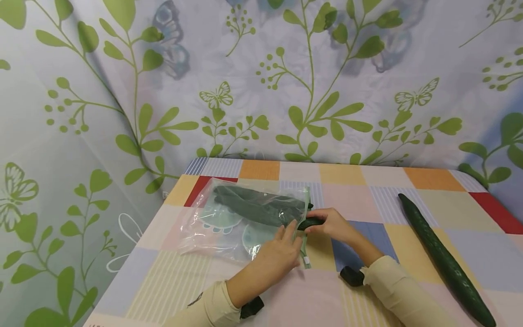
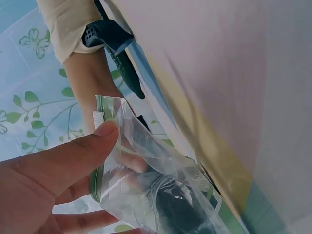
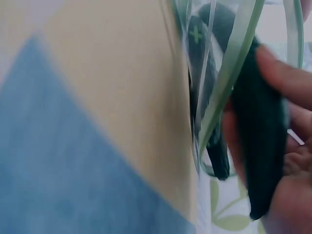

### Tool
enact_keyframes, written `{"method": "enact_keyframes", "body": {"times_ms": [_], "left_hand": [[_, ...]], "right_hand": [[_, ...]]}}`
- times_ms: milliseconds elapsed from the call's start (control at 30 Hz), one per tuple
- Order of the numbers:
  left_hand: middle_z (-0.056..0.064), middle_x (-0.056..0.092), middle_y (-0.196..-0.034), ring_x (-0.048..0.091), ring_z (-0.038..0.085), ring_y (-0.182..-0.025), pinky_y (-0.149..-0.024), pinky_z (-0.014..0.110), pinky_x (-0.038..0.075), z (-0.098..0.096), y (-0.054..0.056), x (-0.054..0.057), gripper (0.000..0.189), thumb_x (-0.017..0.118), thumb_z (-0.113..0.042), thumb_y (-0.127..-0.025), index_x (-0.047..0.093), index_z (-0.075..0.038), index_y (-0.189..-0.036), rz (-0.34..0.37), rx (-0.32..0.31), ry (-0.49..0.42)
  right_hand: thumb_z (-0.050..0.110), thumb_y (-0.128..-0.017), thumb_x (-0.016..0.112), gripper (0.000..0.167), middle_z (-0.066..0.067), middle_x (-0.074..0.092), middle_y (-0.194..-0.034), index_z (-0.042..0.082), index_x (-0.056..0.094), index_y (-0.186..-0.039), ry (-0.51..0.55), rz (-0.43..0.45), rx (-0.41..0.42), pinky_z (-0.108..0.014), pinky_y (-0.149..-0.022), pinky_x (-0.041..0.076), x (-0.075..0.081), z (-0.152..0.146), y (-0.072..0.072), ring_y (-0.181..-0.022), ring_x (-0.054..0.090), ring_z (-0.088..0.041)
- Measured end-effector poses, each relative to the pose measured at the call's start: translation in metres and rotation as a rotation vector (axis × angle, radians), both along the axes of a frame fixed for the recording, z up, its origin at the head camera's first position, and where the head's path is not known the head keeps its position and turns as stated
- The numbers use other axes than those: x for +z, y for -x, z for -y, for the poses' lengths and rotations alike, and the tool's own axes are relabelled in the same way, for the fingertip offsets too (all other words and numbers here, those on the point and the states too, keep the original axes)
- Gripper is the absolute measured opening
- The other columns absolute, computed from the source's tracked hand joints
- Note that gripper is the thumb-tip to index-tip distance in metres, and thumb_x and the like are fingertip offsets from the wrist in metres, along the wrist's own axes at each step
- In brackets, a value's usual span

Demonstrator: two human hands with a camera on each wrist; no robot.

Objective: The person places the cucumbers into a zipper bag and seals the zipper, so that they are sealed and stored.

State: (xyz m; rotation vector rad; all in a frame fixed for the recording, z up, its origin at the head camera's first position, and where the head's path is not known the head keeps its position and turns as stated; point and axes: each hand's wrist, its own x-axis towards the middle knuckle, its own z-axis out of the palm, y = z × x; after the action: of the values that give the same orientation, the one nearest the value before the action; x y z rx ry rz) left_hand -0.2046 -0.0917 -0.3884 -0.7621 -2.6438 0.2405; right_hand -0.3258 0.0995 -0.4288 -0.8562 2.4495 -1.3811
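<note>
A clear zip bag (image 1: 192,236) with a green seal lies on the table, its mouth toward the right. My left hand (image 1: 273,256) pinches the bag's edge by the seal; in the left wrist view the thumb (image 2: 87,146) presses near the white slider (image 2: 98,119). My right hand (image 1: 335,225) grips the end of a dark green cucumber (image 3: 263,126), whose other end is inside the bag. Beside it in the bag lies another cucumber (image 3: 219,158), its tip poking out of the mouth. The plastic partly blurs what is inside.
On the right of the table lies a long loose cucumber (image 1: 445,259). A patchwork cloth (image 1: 359,284) covers the table. Behind it hangs a leaf-patterned curtain (image 1: 245,77). Black wrist devices (image 1: 352,276) sit at both cuffs.
</note>
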Motion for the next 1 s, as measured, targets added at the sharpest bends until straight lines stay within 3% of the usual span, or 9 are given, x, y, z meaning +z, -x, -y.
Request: {"method": "enact_keyframes", "body": {"times_ms": [100, 167, 367, 500, 633, 767, 867, 1000], "left_hand": [[0.013, 0.048, -0.131, 0.060, 0.026, -0.107, -0.052, 0.023, 0.053, -0.001, 0.000, 0.000, 0.044, 0.070, -0.045, -0.074, 0.059, -0.012, -0.101, 0.021, 0.002, -0.006], [0.014, 0.047, -0.131, 0.059, 0.026, -0.108, -0.052, 0.023, 0.053, -0.002, 0.001, -0.001, 0.044, 0.069, -0.045, -0.074, 0.058, -0.012, -0.101, 0.036, 0.009, 0.000], [0.012, 0.045, -0.133, 0.059, 0.026, -0.108, -0.050, 0.023, 0.052, -0.003, 0.003, -0.005, 0.043, 0.071, -0.043, -0.073, 0.057, -0.012, -0.099, 0.060, 0.026, -0.011], [0.013, 0.045, -0.133, 0.058, 0.027, -0.109, -0.052, 0.025, 0.053, -0.004, 0.003, -0.007, 0.046, 0.070, -0.043, -0.074, 0.055, -0.012, -0.104, 0.109, 0.032, -0.009], [0.012, 0.043, -0.134, 0.056, 0.028, -0.112, -0.055, 0.026, 0.054, -0.003, 0.003, -0.008, 0.050, 0.070, -0.042, -0.075, 0.054, -0.012, -0.112, 0.174, 0.045, -0.001], [0.012, 0.042, -0.136, 0.055, 0.029, -0.113, -0.057, 0.026, 0.054, -0.003, 0.003, -0.009, 0.052, 0.069, -0.041, -0.076, 0.054, -0.012, -0.117, 0.216, 0.048, 0.001], [0.013, 0.043, -0.135, 0.056, 0.029, -0.112, -0.057, 0.026, 0.055, -0.003, 0.004, -0.010, 0.048, 0.068, -0.040, -0.078, 0.055, -0.012, -0.114, 0.200, 0.024, -0.004], [0.013, 0.046, -0.132, 0.059, 0.029, -0.109, -0.054, 0.026, 0.054, -0.004, 0.005, -0.012, 0.043, 0.065, -0.042, -0.079, 0.057, -0.010, -0.108, 0.155, -0.012, -0.011]], "right_hand": [[0.025, -0.074, 0.075, 0.029, -0.006, 0.064, -0.077, 0.005, 0.066, -0.092, -0.056, -0.031, 0.055, -0.021, -0.056, 0.045, -0.005, 0.004, 0.004, -0.062, 0.052, -0.006], [0.027, -0.074, 0.074, 0.026, -0.002, 0.061, -0.075, 0.008, 0.064, -0.089, -0.097, -0.068, 0.080, -0.021, -0.053, 0.043, -0.007, 0.006, 0.005, -0.059, 0.048, -0.006], [0.026, -0.076, 0.072, 0.025, -0.006, 0.064, -0.087, 0.008, 0.061, -0.090, -0.184, -0.175, 0.106, -0.022, -0.056, 0.045, -0.006, 0.005, 0.004, -0.068, 0.055, -0.011], [0.021, -0.077, 0.072, 0.032, -0.011, 0.066, -0.095, 0.003, 0.063, -0.102, -0.246, -0.219, 0.111, -0.026, -0.065, 0.049, -0.001, -0.007, 0.004, -0.080, 0.061, -0.019], [0.021, -0.075, 0.073, 0.043, -0.009, 0.063, -0.091, -0.002, 0.059, -0.108, -0.314, -0.135, 0.111, -0.028, -0.066, 0.048, 0.007, -0.024, 0.005, -0.075, 0.057, -0.016], [0.020, -0.078, 0.070, 0.035, -0.004, 0.057, -0.073, -0.002, 0.058, -0.103, -0.354, -0.020, 0.142, -0.023, -0.053, 0.043, 0.011, -0.036, 0.006, -0.058, 0.049, -0.008], [0.019, -0.082, 0.066, 0.026, -0.002, 0.056, -0.066, -0.001, 0.058, -0.097, -0.343, 0.013, 0.170, -0.023, -0.047, 0.043, 0.010, -0.039, 0.007, -0.050, 0.048, -0.007], [0.020, -0.085, 0.062, 0.022, -0.003, 0.057, -0.068, 0.000, 0.059, -0.095, -0.280, 0.053, 0.166, -0.023, -0.047, 0.044, 0.003, -0.039, 0.009, -0.051, 0.049, -0.007]]}}
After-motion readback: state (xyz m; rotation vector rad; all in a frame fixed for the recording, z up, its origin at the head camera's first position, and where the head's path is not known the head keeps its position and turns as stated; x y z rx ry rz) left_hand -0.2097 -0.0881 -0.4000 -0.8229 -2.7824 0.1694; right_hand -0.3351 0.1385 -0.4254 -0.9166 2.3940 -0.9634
